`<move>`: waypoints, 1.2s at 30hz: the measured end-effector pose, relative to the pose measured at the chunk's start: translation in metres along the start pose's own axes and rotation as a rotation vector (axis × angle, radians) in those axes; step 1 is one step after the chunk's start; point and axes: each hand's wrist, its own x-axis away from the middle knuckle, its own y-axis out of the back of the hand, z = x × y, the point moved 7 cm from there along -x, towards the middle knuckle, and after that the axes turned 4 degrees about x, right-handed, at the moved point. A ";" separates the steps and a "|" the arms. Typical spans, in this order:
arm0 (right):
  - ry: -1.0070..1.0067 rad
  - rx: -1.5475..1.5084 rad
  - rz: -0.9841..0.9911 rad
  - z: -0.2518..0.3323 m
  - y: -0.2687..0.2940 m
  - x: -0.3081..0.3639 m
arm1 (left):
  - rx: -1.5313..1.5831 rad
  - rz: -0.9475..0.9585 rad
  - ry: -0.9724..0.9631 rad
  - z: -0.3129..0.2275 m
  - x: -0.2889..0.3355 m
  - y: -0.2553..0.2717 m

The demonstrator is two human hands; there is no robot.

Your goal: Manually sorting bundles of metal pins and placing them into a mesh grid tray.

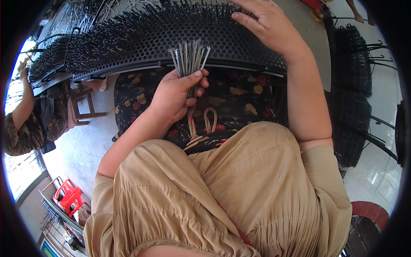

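Note:
My left hand [177,92] is closed around a bundle of thin grey metal rods [188,58] in front of my lap. The rods stand upright, fanned at the top, and several have a small eyelet at the end. My right hand [267,25] is over the far right part of a black perforated rack [171,40]. Its fingers stretch up and left, the thumb is apart from them, and I see nothing held; some fingertips are cut off by the upper edge. Many dark rods [124,32] stand in the holes of the rack.
A similar rack [49,62] stands at the left, with another person's arm [25,94] beside it. Stacked black racks [353,85] with protruding hooks stand at the right. Loose silvery rods [64,19] lie at the far left. A red plastic chair [70,197] is at the lower left.

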 end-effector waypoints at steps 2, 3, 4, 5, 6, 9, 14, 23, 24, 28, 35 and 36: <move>0.026 -0.051 -0.079 -0.001 -0.010 0.006 | -0.018 -0.019 -0.039 -0.002 0.001 0.000; 0.056 0.007 -0.432 0.012 0.005 0.018 | -0.017 -0.023 -0.042 -0.003 0.002 0.000; 0.083 0.070 -0.788 0.028 0.018 0.040 | -0.015 -0.004 -0.059 -0.005 0.003 -0.003; 0.002 -0.149 -0.766 0.032 0.010 0.045 | -0.013 0.013 -0.077 -0.007 0.004 -0.006; -0.034 -0.409 -0.639 0.025 -0.011 0.045 | -0.015 0.013 -0.081 -0.009 0.005 -0.008; -0.231 -1.078 -0.214 0.039 -0.053 0.043 | -0.051 0.004 -0.112 -0.013 0.006 -0.017; -0.286 -1.266 -0.097 0.044 -0.070 0.046 | -0.107 0.008 -0.181 -0.016 0.007 -0.029; -0.381 -1.406 -0.346 0.013 -0.055 0.059 | 0.037 0.043 -0.140 -0.010 0.008 -0.024; -0.378 -1.401 -0.436 0.001 -0.043 0.060 | 0.040 0.046 -0.142 -0.011 0.008 -0.023; -0.287 -1.118 -0.779 -0.066 -0.006 0.068 | 0.040 0.032 -0.021 -0.007 0.001 -0.014; -0.240 -0.919 -0.829 -0.082 -0.002 0.069 | 0.200 0.092 0.112 0.003 0.000 -0.013; -0.238 -0.918 -0.829 -0.083 -0.002 0.069 | 0.201 0.093 0.111 0.003 -0.002 -0.012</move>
